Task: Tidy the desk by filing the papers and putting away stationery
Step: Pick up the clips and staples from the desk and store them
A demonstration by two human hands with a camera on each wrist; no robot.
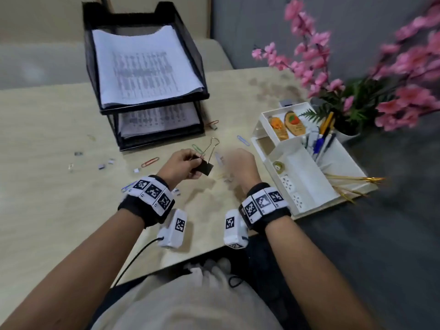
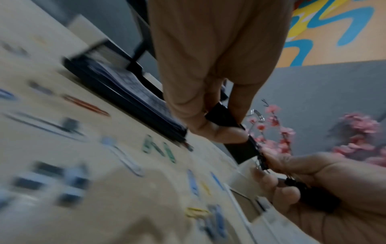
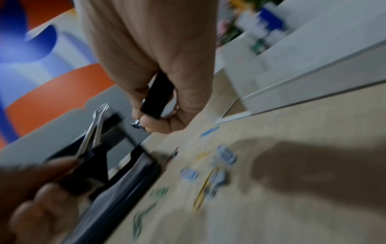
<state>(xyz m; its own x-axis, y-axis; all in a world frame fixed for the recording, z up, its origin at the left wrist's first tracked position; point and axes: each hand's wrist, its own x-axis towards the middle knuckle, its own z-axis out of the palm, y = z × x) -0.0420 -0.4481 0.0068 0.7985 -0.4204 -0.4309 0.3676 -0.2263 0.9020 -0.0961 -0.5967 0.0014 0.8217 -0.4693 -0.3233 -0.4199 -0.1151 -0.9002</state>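
**Binder clips in both hands above a littered desk**

The left hand is pinching a black binder clip just above the pale wood-look desk, its wire handles standing up. The right hand is curling round a second black clip, seen from the right wrist. Coloured paper clips and small clips are lying scattered across the desktop. A black mesh paper tray is holding printed sheets on both tiers. A white organizer with pens is sitting at the right edge, beside pink artificial flowers against a grey wall.
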